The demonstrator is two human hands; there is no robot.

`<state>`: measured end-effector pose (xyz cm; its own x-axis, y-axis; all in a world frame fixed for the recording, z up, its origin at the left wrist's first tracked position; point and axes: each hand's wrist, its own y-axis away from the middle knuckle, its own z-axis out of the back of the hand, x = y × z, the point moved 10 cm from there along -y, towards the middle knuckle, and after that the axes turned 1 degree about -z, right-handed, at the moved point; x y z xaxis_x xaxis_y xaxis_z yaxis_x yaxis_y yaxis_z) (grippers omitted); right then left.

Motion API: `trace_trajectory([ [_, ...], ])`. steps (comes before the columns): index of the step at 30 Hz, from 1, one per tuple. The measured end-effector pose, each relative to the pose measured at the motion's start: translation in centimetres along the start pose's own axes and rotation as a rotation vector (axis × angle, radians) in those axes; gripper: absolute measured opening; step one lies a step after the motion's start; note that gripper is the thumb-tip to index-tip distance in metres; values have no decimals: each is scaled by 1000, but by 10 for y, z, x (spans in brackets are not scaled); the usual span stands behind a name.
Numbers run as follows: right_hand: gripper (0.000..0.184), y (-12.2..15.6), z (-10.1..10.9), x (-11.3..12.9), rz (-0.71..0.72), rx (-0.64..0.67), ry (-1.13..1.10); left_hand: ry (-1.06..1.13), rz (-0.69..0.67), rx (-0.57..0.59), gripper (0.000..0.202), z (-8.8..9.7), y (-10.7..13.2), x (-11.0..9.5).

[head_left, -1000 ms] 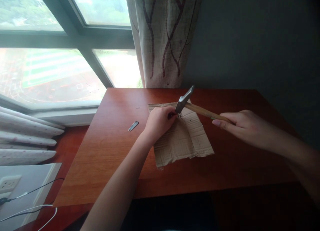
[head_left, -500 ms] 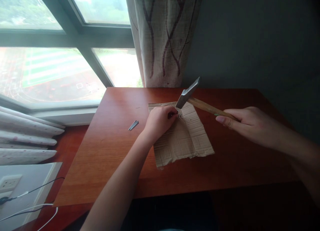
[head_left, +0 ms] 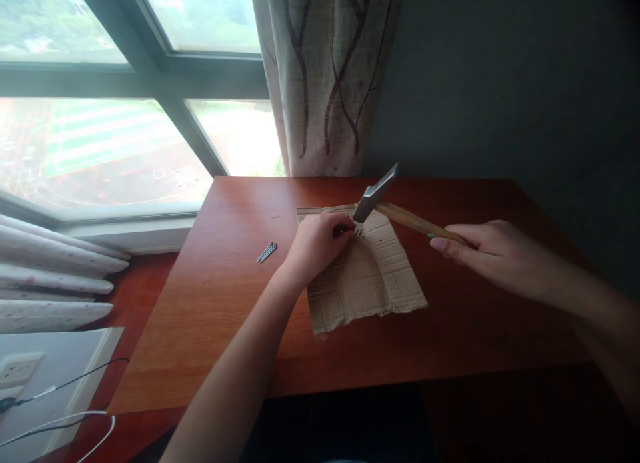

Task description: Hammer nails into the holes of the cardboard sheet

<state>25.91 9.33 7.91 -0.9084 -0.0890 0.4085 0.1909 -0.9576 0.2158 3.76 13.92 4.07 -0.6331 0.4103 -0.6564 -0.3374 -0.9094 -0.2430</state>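
Hammer point(head_left: 403, 215), one, gripped by your right hand point(head_left: 493, 249), overhangs one cardboard point(head_left: 367, 283) beneath your left hand point(head_left: 317, 243), whose hold I cannot tell.

Clearance around the cardboard point(head_left: 363, 283)
Access is available over the near side of the table point(head_left: 360, 363), right of the left forearm point(head_left: 240, 363). The left hand point(head_left: 320, 243) and hammer point(head_left: 405, 217) obstruct the far part; nails point(head_left: 267, 252) occupy the left approach.

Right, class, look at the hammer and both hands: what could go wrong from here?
First, the hammer, gripped in the right hand, has its head very close to the fingertips of the left hand, so a stray blow could hurt them. Second, only cardboard appears to cover the table there, so a hard strike might dent the surface.
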Motion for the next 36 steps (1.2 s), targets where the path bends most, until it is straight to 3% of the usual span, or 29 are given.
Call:
trace_trajectory([
  [3,67,2,0,-4,-29,7,-3,-61,-10,-28,13,9,8,-4],
  [6,65,6,-1,-8,-70,22,-7,-163,-129,-57,17,16,22,-19],
  [9,64,8,-1,-9,-88,25,-4,-251,-259,-42,20,13,38,-31],
  [12,65,7,-1,-8,-88,24,0,-275,-298,-17,25,7,46,-29],
  [20,66,2,-5,-8,-88,27,19,-278,-278,31,31,-3,47,-20],
  [36,66,-4,-6,-1,-32,13,32,-274,-274,-4,32,-3,49,-17],
])
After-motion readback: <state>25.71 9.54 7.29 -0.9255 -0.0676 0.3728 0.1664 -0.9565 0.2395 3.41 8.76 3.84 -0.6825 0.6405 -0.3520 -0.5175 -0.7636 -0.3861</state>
